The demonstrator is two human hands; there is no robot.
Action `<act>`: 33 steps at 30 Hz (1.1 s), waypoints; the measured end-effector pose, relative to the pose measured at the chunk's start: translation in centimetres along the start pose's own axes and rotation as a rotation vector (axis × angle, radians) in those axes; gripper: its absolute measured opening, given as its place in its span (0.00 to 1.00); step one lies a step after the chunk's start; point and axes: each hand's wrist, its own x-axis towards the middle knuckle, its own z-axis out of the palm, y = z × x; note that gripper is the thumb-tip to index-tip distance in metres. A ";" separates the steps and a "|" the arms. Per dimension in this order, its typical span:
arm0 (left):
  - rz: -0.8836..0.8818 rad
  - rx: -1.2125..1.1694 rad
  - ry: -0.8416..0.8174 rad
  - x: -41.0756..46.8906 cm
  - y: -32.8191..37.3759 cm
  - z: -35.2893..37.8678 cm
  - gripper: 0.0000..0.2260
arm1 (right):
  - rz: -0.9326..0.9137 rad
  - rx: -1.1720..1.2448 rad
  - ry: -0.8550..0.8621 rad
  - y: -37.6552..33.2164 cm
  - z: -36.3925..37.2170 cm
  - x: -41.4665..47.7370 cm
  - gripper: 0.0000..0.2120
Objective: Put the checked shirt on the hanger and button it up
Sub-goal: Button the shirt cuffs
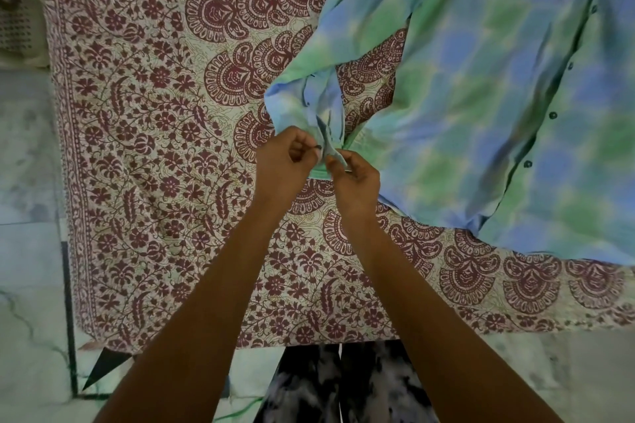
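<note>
Spread flat over the right and upper part of a bed sheet [144, 154] printed with maroon flowers and paisley fans: the checked shirt [481, 106], blue and green. Long axis running from lower right edge up toward the top right corner, along the placket. Front closed down that placket, a row of dark buttons [552, 115] slanting up the right side. One sleeve [343, 45] reaching down and left from the body, ending in a bunched cuff [321, 117] near the middle of the view.

Both hands meeting at that cuff. Left hand [285, 161] curled, fingertips pinched narrow on a small dark thing at the cuff edge, too small to say whether button or thread. Right hand [355, 182] just beside it, fingers pinched shut on a fold of the cuff fabric. Forearms bare, coming up from the bottom edge.

Pale marble floor [27, 285] left of and below the sheet. Pale perforated basket [15, 27] at the far left edge, partly cut off. Black-and-white patterned trousers [343, 385] at the bottom centre, between the arms. Nothing lying over the shirt except the hands at the cuff.
</note>
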 end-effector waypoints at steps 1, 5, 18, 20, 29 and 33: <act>0.030 0.017 0.017 -0.4 0.1 0.2 0.02 | 0.010 0.002 -0.006 -0.1 0.0 0.0 0.06; 0.110 0.113 0.079 -1.1 -0.2 0.8 0.02 | 0.002 -0.040 -0.032 -0.1 -0.3 -0.2 0.06; 0.104 -0.024 -0.051 -0.6 -0.4 0.3 0.04 | 0.011 0.052 -0.028 -0.1 -0.6 -1.0 0.13; 0.078 -0.047 -0.085 -0.5 -0.4 0.3 0.04 | -0.002 0.042 -0.019 0.4 -0.8 -0.8 0.14; -0.121 -0.169 -0.159 -0.5 -0.2 0.2 0.08 | -0.163 -0.023 -0.065 0.4 -1.3 -0.3 0.03; -0.228 -0.253 -0.171 -0.4 0.8 -0.1 0.08 | -0.243 -0.117 -0.017 0.0 -1.2 -0.2 0.02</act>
